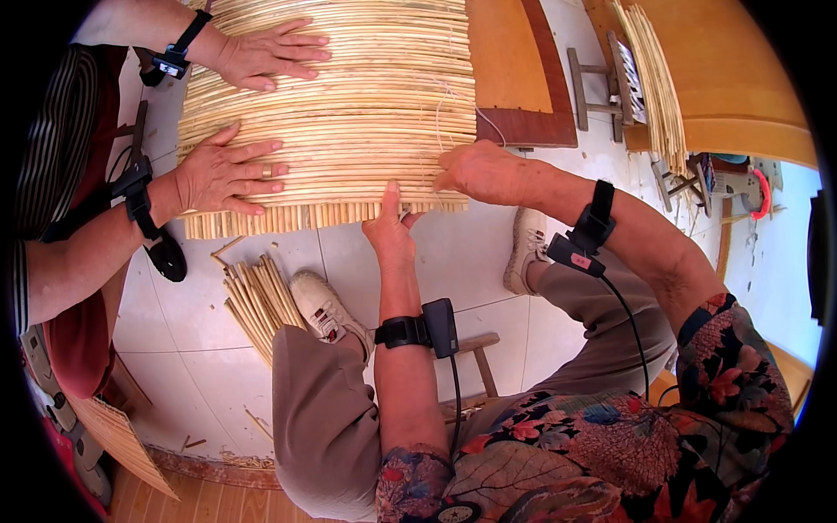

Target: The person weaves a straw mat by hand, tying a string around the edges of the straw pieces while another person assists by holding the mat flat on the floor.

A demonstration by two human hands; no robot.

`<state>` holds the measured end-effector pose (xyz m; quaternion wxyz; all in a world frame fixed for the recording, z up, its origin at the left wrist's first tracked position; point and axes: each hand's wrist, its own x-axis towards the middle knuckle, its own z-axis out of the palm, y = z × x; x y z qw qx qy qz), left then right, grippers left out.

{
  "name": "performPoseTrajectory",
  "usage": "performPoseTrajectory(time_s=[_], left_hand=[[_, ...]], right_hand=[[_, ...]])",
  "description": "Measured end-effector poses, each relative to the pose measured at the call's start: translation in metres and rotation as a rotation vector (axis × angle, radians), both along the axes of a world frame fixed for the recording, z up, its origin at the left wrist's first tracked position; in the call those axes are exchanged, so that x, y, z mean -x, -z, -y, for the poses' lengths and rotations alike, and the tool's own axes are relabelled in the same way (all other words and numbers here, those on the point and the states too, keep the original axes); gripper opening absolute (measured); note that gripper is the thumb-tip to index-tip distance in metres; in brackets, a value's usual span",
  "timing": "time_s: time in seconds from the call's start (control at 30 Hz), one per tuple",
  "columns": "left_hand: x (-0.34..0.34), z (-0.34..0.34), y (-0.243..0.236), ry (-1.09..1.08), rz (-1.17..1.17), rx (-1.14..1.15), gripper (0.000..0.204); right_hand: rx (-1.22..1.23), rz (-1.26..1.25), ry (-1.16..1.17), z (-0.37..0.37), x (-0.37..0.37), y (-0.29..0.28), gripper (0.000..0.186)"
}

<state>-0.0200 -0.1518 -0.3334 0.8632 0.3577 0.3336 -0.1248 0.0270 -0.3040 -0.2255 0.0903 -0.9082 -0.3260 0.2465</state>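
A mat of straw-coloured reed stalks (349, 113) lies in front of me, its rods running left to right. My left hand (392, 231) grips its near edge, thumb on top and fingers partly hidden beneath. My right hand (484, 173) is closed at the mat's near right part, its fingertips curled against the rods; what they pinch is hidden. Thin white string (446, 90) loops over the mat close to that hand. At the left, a co-worker's two hands (231, 174) lie flat with fingers spread on the mat.
Loose cut stalks (261, 296) lie on the tiled floor by my left shoe (327, 305). A brown board (514, 70) is under the mat at the right. Long reeds (654, 87) rest on a wooden stand farther right. A small wooden stool (479, 349) is below me.
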Motion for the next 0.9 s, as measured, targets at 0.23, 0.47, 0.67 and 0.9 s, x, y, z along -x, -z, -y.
performPoseTrajectory(time_s=[0.23,0.47,0.67,0.9], left_hand=[[0.0,0.0,-0.001,0.007,0.014,-0.035,0.04],[-0.001,0.0,-0.001,0.018,-0.023,-0.047,0.038],[0.0,-0.002,-0.003,0.029,-0.032,-0.015,0.041],[-0.001,-0.007,-0.007,0.066,-0.051,0.009,0.042]], right_hand=[[0.104,0.034,-0.084,-0.011,-0.002,-0.004,0.019],[0.234,0.09,-0.172,-0.039,0.007,-0.007,0.006],[0.362,-0.026,-0.127,-0.042,-0.001,-0.004,0.01],[0.455,-0.121,-0.104,-0.043,-0.006,-0.012,0.014]])
